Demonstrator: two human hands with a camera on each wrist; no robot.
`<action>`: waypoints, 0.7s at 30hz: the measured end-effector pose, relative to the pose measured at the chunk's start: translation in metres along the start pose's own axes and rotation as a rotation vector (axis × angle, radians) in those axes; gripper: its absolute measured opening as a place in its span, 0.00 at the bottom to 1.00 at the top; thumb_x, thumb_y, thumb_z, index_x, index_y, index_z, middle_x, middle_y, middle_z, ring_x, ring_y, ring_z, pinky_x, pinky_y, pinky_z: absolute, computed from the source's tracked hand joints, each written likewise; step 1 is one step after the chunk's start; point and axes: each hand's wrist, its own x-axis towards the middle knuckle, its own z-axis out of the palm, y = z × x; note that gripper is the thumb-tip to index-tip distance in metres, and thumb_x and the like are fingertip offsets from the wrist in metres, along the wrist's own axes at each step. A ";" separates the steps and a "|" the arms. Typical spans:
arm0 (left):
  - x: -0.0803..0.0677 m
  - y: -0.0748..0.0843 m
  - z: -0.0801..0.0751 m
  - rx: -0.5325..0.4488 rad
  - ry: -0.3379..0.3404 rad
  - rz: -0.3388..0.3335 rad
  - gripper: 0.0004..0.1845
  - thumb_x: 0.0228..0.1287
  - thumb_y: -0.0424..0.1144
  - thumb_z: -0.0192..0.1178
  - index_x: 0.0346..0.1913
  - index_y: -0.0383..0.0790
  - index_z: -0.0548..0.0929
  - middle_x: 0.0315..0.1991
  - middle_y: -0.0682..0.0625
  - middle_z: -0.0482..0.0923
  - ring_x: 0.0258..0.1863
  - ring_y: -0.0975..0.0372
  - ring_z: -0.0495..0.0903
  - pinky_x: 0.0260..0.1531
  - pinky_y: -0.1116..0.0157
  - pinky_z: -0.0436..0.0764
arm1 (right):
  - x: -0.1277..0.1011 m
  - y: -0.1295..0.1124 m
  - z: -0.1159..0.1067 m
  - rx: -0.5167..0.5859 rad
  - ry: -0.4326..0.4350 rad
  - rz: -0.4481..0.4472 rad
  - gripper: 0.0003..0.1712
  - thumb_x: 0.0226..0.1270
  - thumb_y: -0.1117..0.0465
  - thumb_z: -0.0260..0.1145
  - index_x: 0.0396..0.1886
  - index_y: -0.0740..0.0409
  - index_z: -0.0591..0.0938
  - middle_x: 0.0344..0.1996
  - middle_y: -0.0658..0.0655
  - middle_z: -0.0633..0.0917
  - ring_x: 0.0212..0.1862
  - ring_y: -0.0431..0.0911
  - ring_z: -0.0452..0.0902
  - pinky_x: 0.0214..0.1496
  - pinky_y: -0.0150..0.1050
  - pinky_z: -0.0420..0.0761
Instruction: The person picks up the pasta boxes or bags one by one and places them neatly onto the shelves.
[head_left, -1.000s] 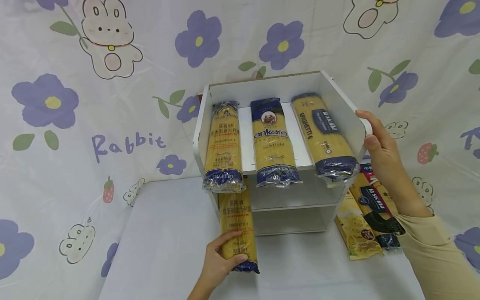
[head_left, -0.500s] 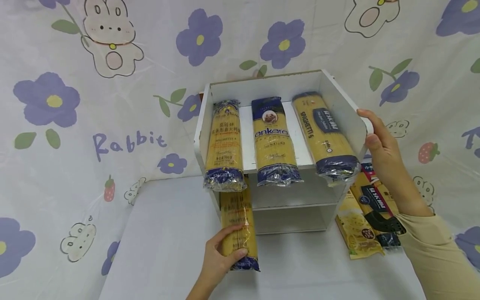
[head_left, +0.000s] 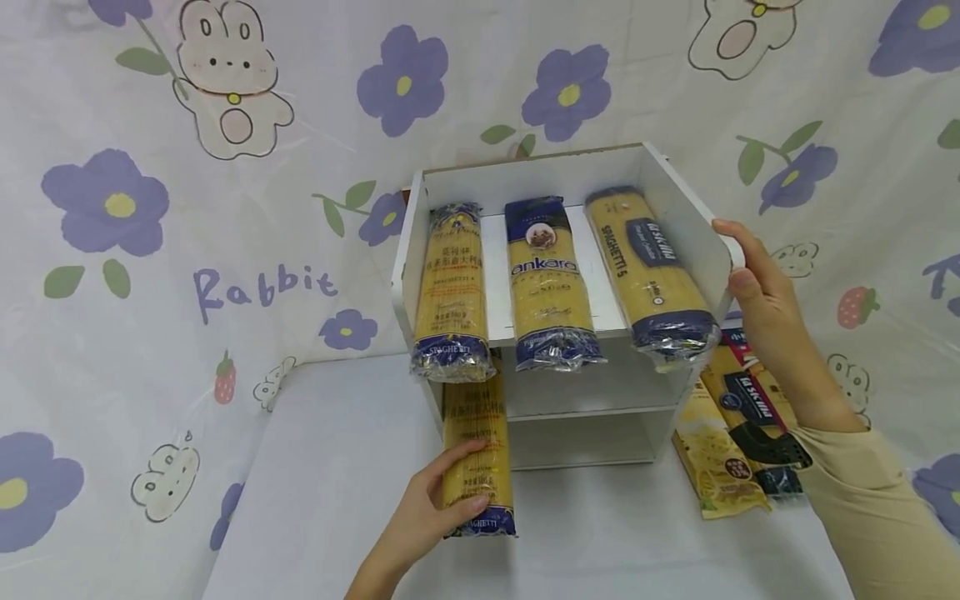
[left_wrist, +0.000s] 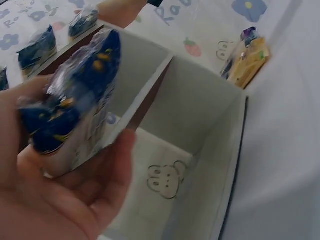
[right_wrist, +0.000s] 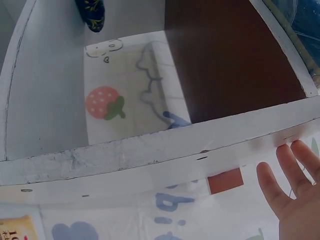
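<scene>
Spaghetti packet point(head_left: 477, 454) lies at six o'clock beneath the white shelf unit point(head_left: 693, 250), gripped by the curled left hand point(head_left: 427, 521). Right hand point(head_left: 765, 312), fingers straight, steadies the unit's three o'clock wall.

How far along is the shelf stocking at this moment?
Done: three spaghetti packs lie on the white shelf unit's top shelf. In hand: the left hand grips a fourth spaghetti pack entering the lower shelf; the right hand steadies the unit's side. Left: more pasta packs lie on the table beside it.
</scene>
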 end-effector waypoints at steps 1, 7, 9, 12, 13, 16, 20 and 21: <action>-0.002 0.002 -0.003 0.023 -0.019 -0.014 0.34 0.67 0.38 0.64 0.73 0.56 0.65 0.74 0.44 0.59 0.63 0.51 0.74 0.56 0.68 0.80 | 0.000 0.000 0.000 -0.009 0.002 -0.002 0.29 0.80 0.47 0.48 0.75 0.49 0.62 0.67 0.46 0.72 0.58 0.40 0.72 0.51 0.24 0.76; -0.023 0.023 -0.029 0.203 0.158 -0.027 0.33 0.67 0.40 0.65 0.73 0.57 0.67 0.70 0.44 0.69 0.61 0.51 0.77 0.53 0.69 0.81 | -0.001 0.001 -0.002 -0.035 0.002 0.000 0.28 0.81 0.49 0.47 0.75 0.49 0.62 0.67 0.45 0.72 0.58 0.39 0.72 0.52 0.24 0.75; -0.031 0.030 -0.033 0.196 0.234 0.035 0.29 0.67 0.38 0.64 0.70 0.53 0.71 0.62 0.48 0.76 0.55 0.57 0.80 0.50 0.68 0.83 | -0.001 0.001 -0.002 -0.048 0.007 0.000 0.28 0.81 0.49 0.46 0.75 0.49 0.62 0.66 0.44 0.72 0.57 0.39 0.72 0.52 0.24 0.75; -0.040 0.037 -0.031 0.078 0.120 0.162 0.24 0.72 0.33 0.57 0.69 0.39 0.71 0.51 0.52 0.83 0.46 0.62 0.84 0.43 0.66 0.85 | -0.001 0.000 -0.003 -0.056 0.017 -0.004 0.28 0.81 0.49 0.46 0.75 0.49 0.62 0.65 0.43 0.73 0.56 0.38 0.72 0.51 0.24 0.75; -0.042 0.037 -0.028 0.013 0.028 0.190 0.23 0.74 0.31 0.54 0.69 0.34 0.69 0.49 0.52 0.84 0.44 0.63 0.85 0.42 0.66 0.85 | -0.001 0.000 -0.003 -0.055 0.018 -0.005 0.28 0.81 0.49 0.46 0.75 0.49 0.62 0.65 0.43 0.73 0.56 0.38 0.72 0.51 0.23 0.75; -0.045 0.034 -0.015 -0.144 -0.238 0.144 0.22 0.77 0.30 0.47 0.70 0.28 0.66 0.51 0.53 0.86 0.47 0.63 0.87 0.43 0.66 0.85 | -0.001 -0.001 -0.002 -0.042 0.008 0.002 0.28 0.81 0.49 0.46 0.75 0.49 0.62 0.66 0.44 0.73 0.57 0.39 0.72 0.52 0.24 0.75; -0.048 0.029 -0.001 -0.209 -0.324 0.026 0.22 0.78 0.34 0.48 0.70 0.34 0.68 0.55 0.51 0.85 0.52 0.62 0.86 0.48 0.67 0.84 | -0.001 0.000 -0.001 -0.040 0.001 0.014 0.28 0.81 0.49 0.46 0.76 0.48 0.61 0.67 0.44 0.72 0.57 0.38 0.72 0.52 0.23 0.75; -0.050 0.028 0.001 -0.223 -0.327 0.013 0.22 0.78 0.34 0.48 0.70 0.34 0.67 0.56 0.50 0.85 0.52 0.62 0.86 0.48 0.67 0.84 | -0.001 0.000 -0.001 -0.040 0.002 0.016 0.28 0.81 0.49 0.46 0.76 0.48 0.62 0.67 0.44 0.72 0.58 0.38 0.72 0.52 0.23 0.75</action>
